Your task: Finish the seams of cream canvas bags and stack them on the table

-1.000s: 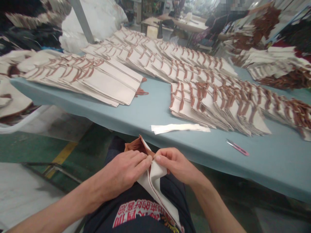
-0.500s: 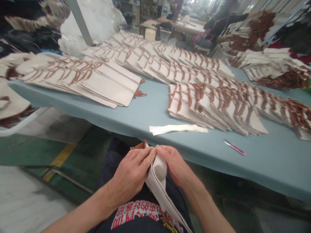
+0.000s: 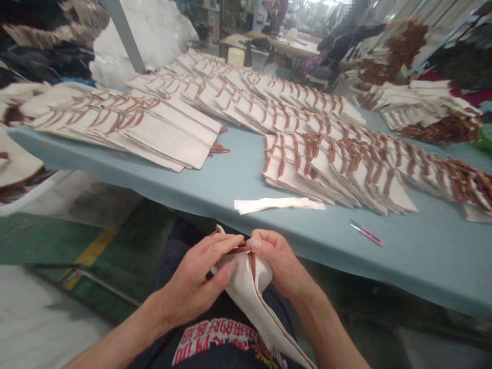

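A cream cloth bag with brown trim lies folded over my lap, below the near edge of the blue table. My left hand pinches its top edge, thumb under the cloth and fingers over it. My right hand grips the same edge from the right, fingers curled round the brown trim. Both hands meet at the bag's upper corner.
Long overlapping rows of cream bags with brown handles cover the table, with another stack at the left. A white strip and pink thread snips lie near the front edge. A person sits at far tables.
The bag's brown inner part that stood up above my hands has been folded down. My left hand's fingers have spread over the cloth, and both hands sit slightly lower and closer.
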`<state>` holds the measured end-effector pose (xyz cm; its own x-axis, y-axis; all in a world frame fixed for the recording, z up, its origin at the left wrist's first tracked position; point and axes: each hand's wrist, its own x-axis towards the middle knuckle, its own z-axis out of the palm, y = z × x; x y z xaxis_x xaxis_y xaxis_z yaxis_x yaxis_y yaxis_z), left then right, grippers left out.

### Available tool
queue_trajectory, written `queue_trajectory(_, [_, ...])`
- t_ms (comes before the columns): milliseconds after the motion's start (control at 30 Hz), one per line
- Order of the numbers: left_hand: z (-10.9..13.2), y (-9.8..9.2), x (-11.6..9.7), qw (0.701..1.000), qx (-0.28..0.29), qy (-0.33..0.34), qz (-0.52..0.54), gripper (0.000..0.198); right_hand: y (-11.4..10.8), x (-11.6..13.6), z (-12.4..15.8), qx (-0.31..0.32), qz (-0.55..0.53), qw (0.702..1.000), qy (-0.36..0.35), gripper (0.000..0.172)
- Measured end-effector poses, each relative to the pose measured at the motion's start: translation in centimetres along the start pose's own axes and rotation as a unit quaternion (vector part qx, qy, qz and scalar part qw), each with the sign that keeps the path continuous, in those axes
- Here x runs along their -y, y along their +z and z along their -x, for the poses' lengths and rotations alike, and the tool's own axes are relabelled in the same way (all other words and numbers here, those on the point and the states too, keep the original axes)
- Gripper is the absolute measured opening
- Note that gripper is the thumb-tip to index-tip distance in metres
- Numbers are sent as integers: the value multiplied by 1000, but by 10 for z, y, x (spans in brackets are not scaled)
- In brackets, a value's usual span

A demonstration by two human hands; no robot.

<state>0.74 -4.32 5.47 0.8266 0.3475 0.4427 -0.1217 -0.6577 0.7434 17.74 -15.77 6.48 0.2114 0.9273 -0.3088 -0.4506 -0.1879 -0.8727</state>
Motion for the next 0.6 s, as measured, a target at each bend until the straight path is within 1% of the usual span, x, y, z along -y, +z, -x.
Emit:
queue_trajectory(33, [-4, -3, 0, 1000, 10, -16, 15, 35, 0, 3, 0, 1, 14, 1000, -7, 58])
queue_trajectory(100, [-12, -10, -1, 997, 48, -46, 49, 26, 0, 7, 2, 4, 50, 999, -14, 59])
queue_trajectory(200, [-23, -19, -6, 987, 114, -82, 80, 21, -3, 12, 4, 14, 102, 994, -22, 58])
queue_trajectory(267, [-29, -22, -9, 980, 153, -92, 90, 17, -5, 13, 6, 20, 129, 991, -34, 57])
queue_trajectory(333, [-33, -23, -11, 974, 179, -97, 95, 15, -7, 15, 7, 22, 155, 986, -50, 57])
queue_trajectory(467, [-36, -21, -11, 969, 195, -109, 108, 18, -11, 20, 9, 24, 207, 975, -75, 56])
queue_trajectory(600, [-39, -18, -11, 964, 196, -120, 134, 17, -11, 24, 8, 31, 239, 968, -72, 55])
